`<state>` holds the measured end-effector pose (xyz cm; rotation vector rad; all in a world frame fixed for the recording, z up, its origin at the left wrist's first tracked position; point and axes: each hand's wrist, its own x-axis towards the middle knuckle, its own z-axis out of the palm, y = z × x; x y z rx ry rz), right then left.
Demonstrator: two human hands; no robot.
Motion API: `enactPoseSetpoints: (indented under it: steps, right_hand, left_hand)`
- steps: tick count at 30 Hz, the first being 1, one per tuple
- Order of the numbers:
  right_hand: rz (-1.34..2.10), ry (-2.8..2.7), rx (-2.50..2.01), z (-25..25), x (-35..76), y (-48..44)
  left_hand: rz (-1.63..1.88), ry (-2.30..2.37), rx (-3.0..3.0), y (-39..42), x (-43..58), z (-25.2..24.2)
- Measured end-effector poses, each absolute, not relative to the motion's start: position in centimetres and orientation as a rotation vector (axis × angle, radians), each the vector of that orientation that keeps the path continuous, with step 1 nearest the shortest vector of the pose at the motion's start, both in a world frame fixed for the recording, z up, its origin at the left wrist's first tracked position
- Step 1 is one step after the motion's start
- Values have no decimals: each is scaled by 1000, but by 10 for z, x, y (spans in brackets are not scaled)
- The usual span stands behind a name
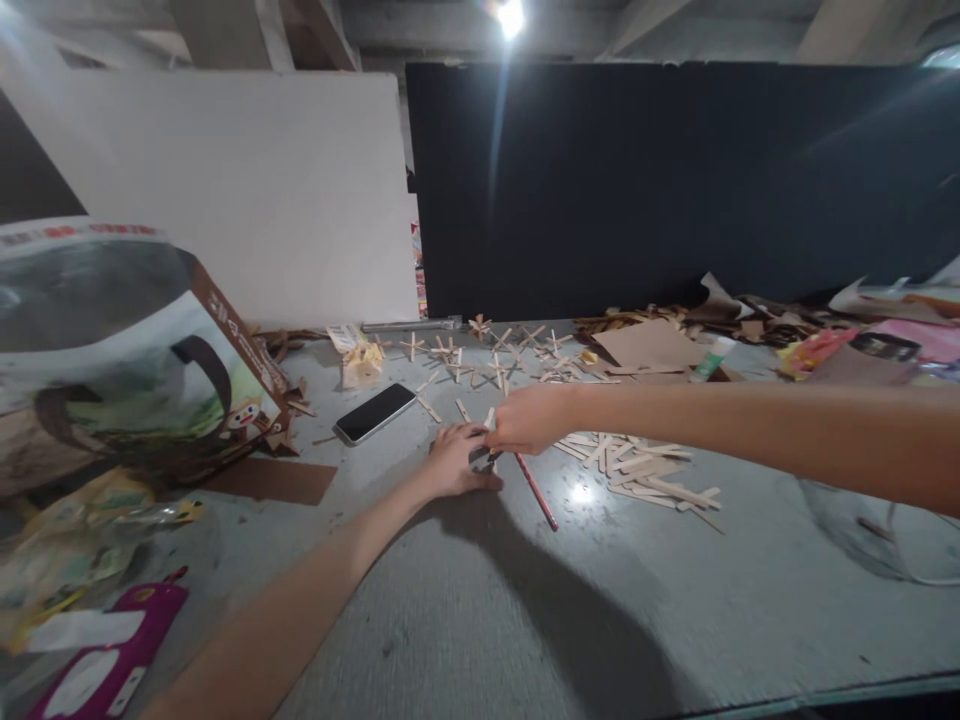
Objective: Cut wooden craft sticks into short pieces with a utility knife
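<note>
My left hand point(459, 464) rests low on the grey table, its fingers curled and its thumb towards the right. My right hand point(526, 420) comes across from the right with closed fingers and meets the left hand's fingertips. A small dark and yellowish bit shows between the two hands, too small to name; what each hand grips is hidden. Just beyond the fingers lie pale wooden sticks point(463, 410). A red pencil point(537, 492) slants towards me beside the right hand. To the right spreads a loose pile of flat wooden sticks point(649, 472).
Several crossed-stick stars point(456, 362) stand farther back. A phone point(376, 413) lies left of my hands, near a brown cardboard piece point(274, 481). A large printed box point(135, 350) and a purple case point(120, 650) occupy the left. Cardboard scraps point(646, 346) line the back right.
</note>
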<state>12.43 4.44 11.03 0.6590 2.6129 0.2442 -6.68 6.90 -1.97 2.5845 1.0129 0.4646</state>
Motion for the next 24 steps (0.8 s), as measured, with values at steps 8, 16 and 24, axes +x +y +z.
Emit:
enactPoseSetpoints:
  steps: [8,16,24]
  right_hand:
    - [302,2586,694,112,118,47]
    - [304,2562,699,113,113,44]
    - [258,2566,842,109,111,45]
  left_hand:
    - [464,1033,2539,71,-66,-22]
    - [456,1025,2536,70,-66,-24]
    - [477,1049,2544,71,-66,-25]
